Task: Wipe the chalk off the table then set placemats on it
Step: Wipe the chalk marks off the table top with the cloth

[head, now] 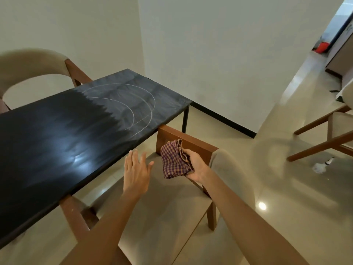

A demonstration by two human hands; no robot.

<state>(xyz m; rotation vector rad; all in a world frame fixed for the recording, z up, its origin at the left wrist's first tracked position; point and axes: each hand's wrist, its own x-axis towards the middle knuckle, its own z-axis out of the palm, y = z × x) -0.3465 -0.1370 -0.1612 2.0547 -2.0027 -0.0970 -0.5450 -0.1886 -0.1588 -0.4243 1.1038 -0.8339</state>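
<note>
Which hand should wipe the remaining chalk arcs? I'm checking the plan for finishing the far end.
Right. The right hand already grips the checked cloth and is nearer the chalk arcs at the table's far end. The left hand is open, holds nothing, and hovers off the table edge.

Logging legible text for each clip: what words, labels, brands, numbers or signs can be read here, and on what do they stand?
None can be read.
Chalk arcs on the black table: curved lines, not letters.
Checked cloth in the right hand: pattern only, no label.
Dark marks on the panel at the far doorway: too blurred to read.
</note>
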